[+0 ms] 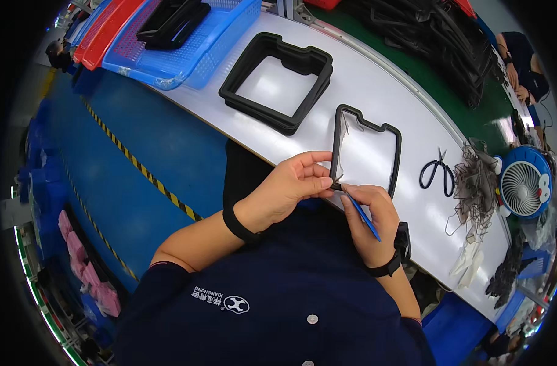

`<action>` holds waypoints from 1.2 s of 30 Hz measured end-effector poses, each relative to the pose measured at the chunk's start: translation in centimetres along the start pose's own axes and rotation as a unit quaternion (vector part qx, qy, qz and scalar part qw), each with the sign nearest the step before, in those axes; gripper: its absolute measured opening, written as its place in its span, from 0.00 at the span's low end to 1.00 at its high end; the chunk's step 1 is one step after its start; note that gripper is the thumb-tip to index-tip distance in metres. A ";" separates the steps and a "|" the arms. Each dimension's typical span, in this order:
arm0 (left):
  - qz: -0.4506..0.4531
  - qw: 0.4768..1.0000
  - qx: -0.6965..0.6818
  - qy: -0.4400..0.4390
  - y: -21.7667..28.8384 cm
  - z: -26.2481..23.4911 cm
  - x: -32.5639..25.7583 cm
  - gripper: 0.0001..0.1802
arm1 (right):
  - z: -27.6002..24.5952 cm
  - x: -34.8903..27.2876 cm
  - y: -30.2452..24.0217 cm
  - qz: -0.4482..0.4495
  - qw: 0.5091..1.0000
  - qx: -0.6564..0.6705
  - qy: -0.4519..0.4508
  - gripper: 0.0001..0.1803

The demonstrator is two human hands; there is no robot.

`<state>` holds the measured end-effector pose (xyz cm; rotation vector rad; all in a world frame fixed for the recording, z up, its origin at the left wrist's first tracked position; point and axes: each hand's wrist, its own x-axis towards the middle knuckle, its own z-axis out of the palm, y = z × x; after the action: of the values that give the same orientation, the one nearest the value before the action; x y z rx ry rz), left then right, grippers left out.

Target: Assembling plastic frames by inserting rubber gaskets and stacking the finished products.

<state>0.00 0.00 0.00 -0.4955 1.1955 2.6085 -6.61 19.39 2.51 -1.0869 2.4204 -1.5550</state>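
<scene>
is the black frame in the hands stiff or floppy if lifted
The black frame probably keeps its shape, since its notched outline looks even. It may flex slightly, being narrow-sided around a wide opening. With so little material, it is likely light.

1 black frame (337,135), far edge notched, 1 blue tool (365,216), at near-left corner

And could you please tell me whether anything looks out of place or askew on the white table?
The stack of black frames sits unevenly, its layers misaligned. A tangled heap of dark scraps lies loose between the scissors and fan. Thin strands show inside the frame in the left hand.
</scene>
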 end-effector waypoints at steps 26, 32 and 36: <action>0.053 0.977 0.182 0.099 1.2 -1.1 -2.5 0.25 | -23.3 0.7 15.0 0.094 0.809 -0.482 0.323 0.04; 0.215 0.821 0.502 0.165 0.5 -0.6 -2.0 0.27 | -26.8 -2.1 16.7 0.211 0.819 -0.420 0.329 0.05; 0.352 0.672 0.637 0.136 -0.4 2.1 -1.9 0.19 | -18.6 -1.7 11.1 0.064 0.896 -0.361 0.252 0.06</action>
<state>1.45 1.75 1.76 -0.0632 3.2743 1.2691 -18.81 37.39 1.94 -0.5734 3.4968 -0.9741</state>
